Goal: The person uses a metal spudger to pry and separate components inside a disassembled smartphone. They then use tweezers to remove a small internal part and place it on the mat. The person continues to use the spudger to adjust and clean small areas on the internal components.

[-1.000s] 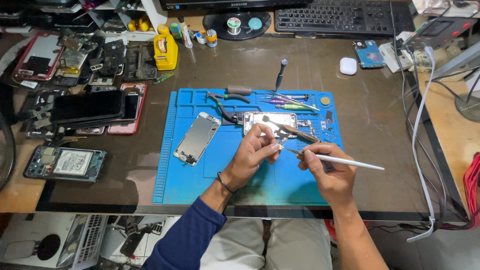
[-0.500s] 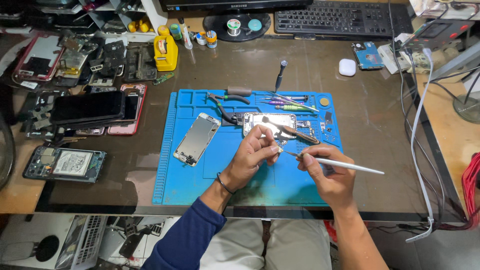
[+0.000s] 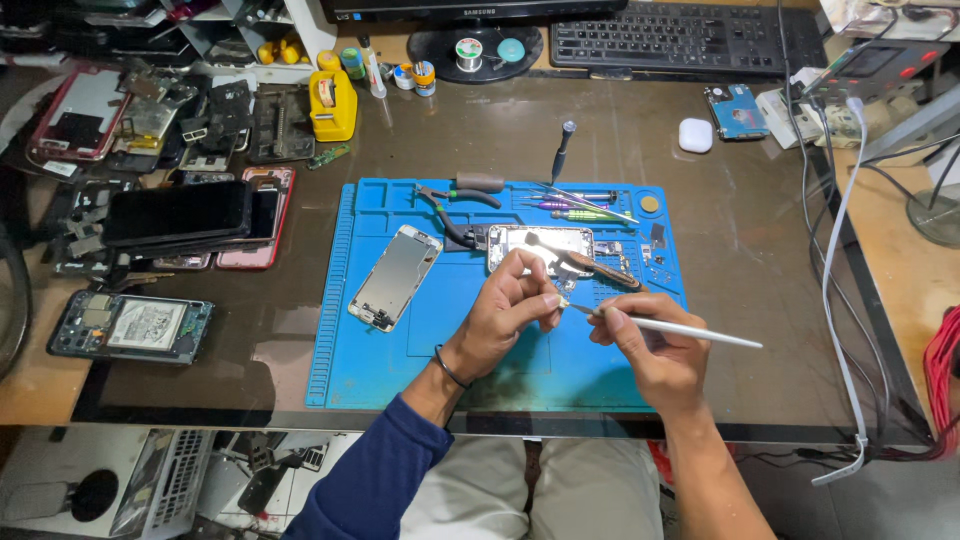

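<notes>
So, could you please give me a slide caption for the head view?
Left hand pinches a small part while right hand holds a white tool over a blue mat.

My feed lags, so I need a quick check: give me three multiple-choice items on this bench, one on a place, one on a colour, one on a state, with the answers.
1. Where does the detached screen lie?
A. on the mat, left of the hands
B. on the keyboard
C. in the right hand

2. What colour is the mat?
A. red
B. blue
C. green

3. What does the right hand hold?
A. nothing
B. pliers
C. a thin white tool

Answers:
1 A: it lies flat on the mat's left part.
2 B: the mat shows blue all round the work.
3 C: the tool sits in a pen grip, its tip at the left hand fingertips.
</notes>
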